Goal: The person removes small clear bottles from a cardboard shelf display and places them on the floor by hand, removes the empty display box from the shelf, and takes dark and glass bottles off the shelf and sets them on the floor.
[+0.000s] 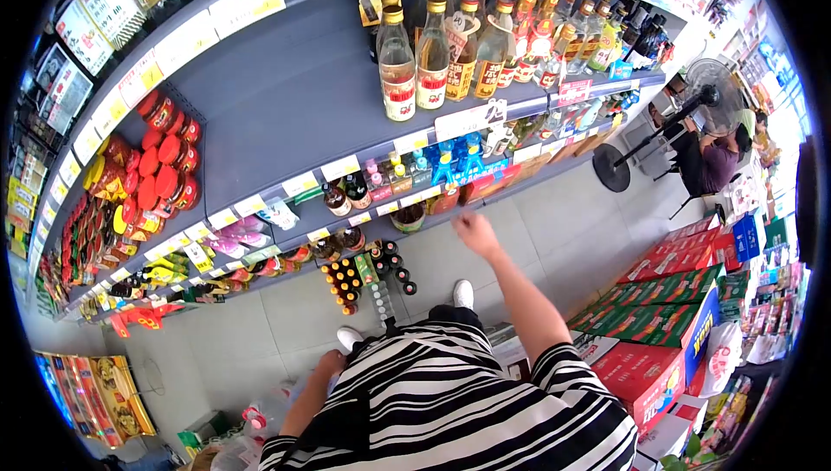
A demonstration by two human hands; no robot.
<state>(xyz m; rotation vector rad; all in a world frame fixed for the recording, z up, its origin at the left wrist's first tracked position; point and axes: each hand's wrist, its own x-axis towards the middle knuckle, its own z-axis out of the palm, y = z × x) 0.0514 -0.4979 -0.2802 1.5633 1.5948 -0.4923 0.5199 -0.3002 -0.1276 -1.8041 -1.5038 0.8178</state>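
My right hand (474,233) is stretched forward over the floor, just in front of the lower shelf. Its fingers are curled closed, and nothing shows in them. Close by on the low shelf are a dark jar (408,218) and reddish jars (444,200). My left hand (331,362) hangs low at my side, near my leg; its fingers are too small and turned away to read. Between the shelf and my feet stand yellow-capped bottles (343,282), dark-capped bottles (400,268) and a row of clear-topped items (382,302) on the floor.
Glass bottles (433,64) line the right part of the grey shelf (286,90); red-lidded jars (166,168) are stacked at its left. Stacked cartons (640,367) rise on my right. A standing fan (710,94) and a seated person (717,159) are farther back.
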